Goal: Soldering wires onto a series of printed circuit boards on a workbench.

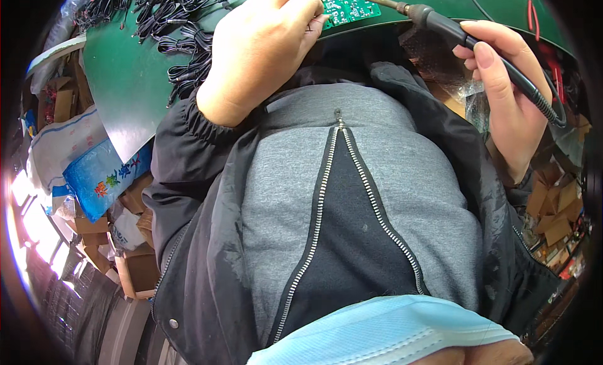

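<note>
In my right hand (512, 88) is a soldering iron (443, 27) with a black handle, fingers and thumb closed round it. Its tip points left and lies over the right edge of a green circuit board (342, 10) crowded with small parts; I cannot tell whether they touch. My left hand (264, 48) is closed in a pinch at the board's near edge. What sits between its fingertips is too small to make out, and the hand covers part of the board.
Bundles of black cables (182, 51) lie on the green table (119, 95) to the left. Red-handled tools (556, 76) are at the right edge. Below the table at left are cardboard boxes (138, 271) and a blue-and-white bag (107, 176). The iron's cord (556, 117) loops beside my right hand.
</note>
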The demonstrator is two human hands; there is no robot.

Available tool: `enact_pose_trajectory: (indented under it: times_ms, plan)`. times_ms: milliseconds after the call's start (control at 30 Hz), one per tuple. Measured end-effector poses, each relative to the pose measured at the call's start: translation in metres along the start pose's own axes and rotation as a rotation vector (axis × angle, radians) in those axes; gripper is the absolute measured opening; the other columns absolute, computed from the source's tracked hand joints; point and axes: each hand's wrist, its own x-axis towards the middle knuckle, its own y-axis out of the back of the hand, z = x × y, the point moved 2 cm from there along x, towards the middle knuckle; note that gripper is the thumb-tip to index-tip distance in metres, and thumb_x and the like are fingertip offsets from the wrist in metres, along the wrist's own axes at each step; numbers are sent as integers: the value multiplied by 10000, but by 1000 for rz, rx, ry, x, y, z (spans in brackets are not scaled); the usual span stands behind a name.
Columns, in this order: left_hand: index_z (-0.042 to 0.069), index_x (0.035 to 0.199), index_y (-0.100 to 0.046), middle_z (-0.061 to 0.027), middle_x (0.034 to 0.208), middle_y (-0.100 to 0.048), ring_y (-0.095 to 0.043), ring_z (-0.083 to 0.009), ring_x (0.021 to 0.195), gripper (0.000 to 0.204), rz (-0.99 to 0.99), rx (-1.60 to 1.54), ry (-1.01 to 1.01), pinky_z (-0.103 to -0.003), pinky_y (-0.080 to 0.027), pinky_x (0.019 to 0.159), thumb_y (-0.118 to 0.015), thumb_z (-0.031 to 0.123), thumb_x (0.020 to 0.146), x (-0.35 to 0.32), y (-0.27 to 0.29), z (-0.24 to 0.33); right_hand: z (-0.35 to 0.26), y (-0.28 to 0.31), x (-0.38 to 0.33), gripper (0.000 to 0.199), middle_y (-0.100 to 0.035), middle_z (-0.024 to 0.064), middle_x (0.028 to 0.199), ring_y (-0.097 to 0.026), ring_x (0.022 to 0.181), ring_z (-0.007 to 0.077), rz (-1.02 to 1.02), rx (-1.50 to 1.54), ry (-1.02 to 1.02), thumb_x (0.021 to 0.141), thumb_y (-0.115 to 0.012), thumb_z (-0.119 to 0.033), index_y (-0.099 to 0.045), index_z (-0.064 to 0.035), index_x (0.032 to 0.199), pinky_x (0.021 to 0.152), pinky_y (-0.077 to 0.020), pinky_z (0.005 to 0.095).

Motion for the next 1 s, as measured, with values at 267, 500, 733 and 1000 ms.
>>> enact_pose_trajectory:
  times_ms: [267,500,733,1000]
  plan:
    - [75,885,-654,-84,880,-604,-643,-290,769,78,-76,-81,-63,-377,-530,662,-718,102,851,-3,-2,0,-3,-4,-2,235,-705,106,1144,-691,987,146,-133,54,-44,1032,-599,-77,-671,39,1223,868,-530,249]
    - [82,890,-643,-81,880,-593,-638,-283,787,89,-53,-59,-134,-375,-529,674,-714,101,839,-2,-2,-1,0,-9,-2,221,-699,125,1146,-693,980,160,-135,162,-34,1017,-604,-44,-667,60,1202,887,-541,272]
    - [88,885,-633,-78,886,-592,-635,-283,784,88,-76,-83,-112,-375,-526,668,-710,101,844,-2,-2,-3,-5,-11,2,216,-697,126,1141,-687,973,162,-153,159,-38,1009,-615,-37,-668,64,1193,898,-543,277]
    - [88,871,-629,-76,888,-592,-638,-281,786,82,-80,-104,-96,-373,-526,668,-708,98,848,-2,-3,-1,-12,-10,7,192,-692,130,1127,-683,989,178,-179,117,-18,1007,-610,-22,-669,74,1162,924,-546,293]
